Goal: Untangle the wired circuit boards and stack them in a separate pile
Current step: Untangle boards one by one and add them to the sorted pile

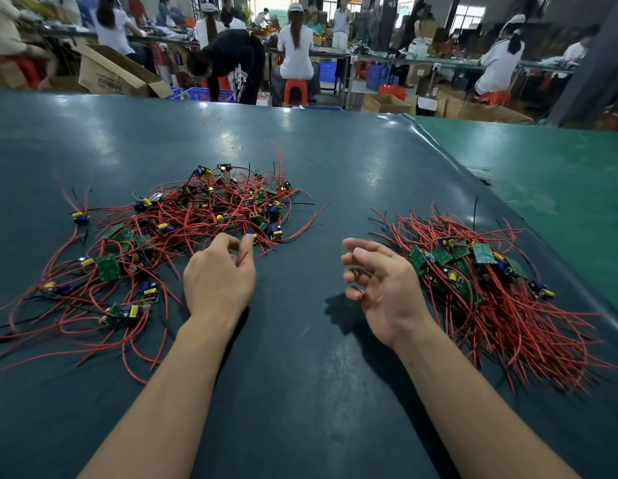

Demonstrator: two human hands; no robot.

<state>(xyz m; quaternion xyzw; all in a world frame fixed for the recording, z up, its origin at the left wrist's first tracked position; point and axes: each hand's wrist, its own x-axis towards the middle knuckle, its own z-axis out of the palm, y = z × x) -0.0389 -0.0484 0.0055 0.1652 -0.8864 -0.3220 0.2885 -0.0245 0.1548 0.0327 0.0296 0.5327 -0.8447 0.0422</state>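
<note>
A worker's left hand (219, 278) reaches into the near edge of the tangle (183, 236), a loose heap of small green boards and red wires spread over the left half of the dark worktop (300, 392). Its fingers are curled, thumb and forefinger closing a narrow grip on what looks like a red wire (244, 258), though the fingertips are partly hidden and the hold cannot be confirmed beyond that strand. The right hand (380, 281) hovers above the worktop with nothing in it, fingers loosely bent and spread, between the tangle and the stack (480, 281), which lies toward the right edge with its wires combed toward the near side.

The step in hand appears to be drawing one board free. It would likely go best by following the pinched wire back to its board and lifting slowly, so that neighbouring leads slip off instead of dragging along. The idle right hand is well placed to press down the heap or part crossing strands. A sharp tug risks tightening knots or straining solder joints. In the background, other workers sit at benches.
</note>
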